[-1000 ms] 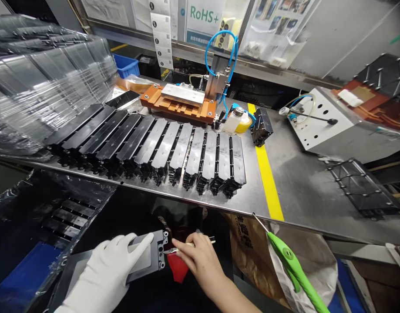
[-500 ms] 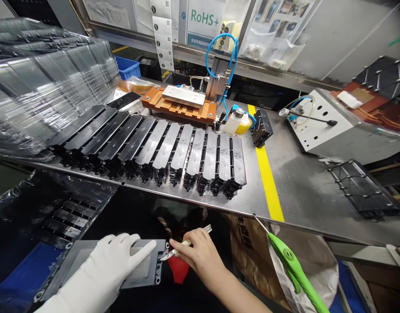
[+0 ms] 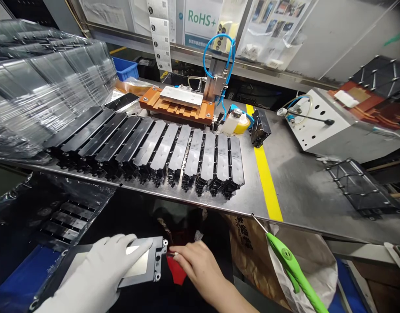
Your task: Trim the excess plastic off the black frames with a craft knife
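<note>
My left hand [image 3: 116, 258], in a white glove, grips a flat dark grey plastic frame [image 3: 156, 250] with a pale rectangular panel [image 3: 141, 265] on its face. The glove's thumb lies across the panel. Small round holes show at the frame's right-hand corners. My bare right hand [image 3: 201, 267] is closed around a slim craft knife [image 3: 172, 254], most of it hidden by the fingers. Its tip points left, just beside the frame's right end. Behind the fingers hangs something red [image 3: 176, 271].
A row of black plastic housings [image 3: 160, 152] stands along the metal bench [image 3: 219, 201]. Behind it is an orange fixture [image 3: 150, 101]. Wrapped clear trays [image 3: 65, 82] are stacked at left. A green-handled tool [image 3: 289, 256] hangs at the bench edge, by a paper bag [image 3: 261, 269].
The knife has turned in my right hand, so less of it shows and its blade no longer lies over the frame's end. The frame has tilted slightly, and its panel looks brighter.
</note>
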`<act>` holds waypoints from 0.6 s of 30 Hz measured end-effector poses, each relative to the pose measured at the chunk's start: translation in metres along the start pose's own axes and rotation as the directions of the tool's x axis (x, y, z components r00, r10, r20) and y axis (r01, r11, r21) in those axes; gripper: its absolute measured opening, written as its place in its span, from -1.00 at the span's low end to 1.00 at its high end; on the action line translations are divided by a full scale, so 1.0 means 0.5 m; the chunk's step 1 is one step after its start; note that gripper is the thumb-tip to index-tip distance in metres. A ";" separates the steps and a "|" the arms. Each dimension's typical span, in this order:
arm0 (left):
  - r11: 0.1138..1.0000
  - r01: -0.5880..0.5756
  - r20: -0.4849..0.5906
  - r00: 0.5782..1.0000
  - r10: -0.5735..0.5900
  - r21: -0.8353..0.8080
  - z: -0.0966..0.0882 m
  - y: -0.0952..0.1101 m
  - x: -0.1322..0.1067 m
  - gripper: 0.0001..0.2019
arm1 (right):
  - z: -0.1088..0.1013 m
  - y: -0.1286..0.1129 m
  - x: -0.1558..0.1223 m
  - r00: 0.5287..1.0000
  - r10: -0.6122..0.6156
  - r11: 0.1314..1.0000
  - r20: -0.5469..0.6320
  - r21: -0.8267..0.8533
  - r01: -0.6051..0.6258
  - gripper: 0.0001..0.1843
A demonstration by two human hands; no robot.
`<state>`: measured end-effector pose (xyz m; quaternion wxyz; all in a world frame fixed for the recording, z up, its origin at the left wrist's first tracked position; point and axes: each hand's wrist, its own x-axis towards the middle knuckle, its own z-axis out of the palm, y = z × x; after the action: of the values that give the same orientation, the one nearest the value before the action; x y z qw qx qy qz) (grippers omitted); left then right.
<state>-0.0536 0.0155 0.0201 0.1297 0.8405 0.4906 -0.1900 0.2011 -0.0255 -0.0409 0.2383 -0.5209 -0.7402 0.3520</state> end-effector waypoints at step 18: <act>0.985 0.067 -0.196 0.980 -0.035 0.158 0.043 0.022 -0.002 -0.13 | -0.002 -0.064 0.005 0.859 0.363 0.805 0.361 0.343 -0.485 -0.62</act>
<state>-0.0486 0.0008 0.0019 0.0070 0.8500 0.5048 -0.1506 0.1817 -0.0296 -0.0157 0.1531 -0.5555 -0.5353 0.6176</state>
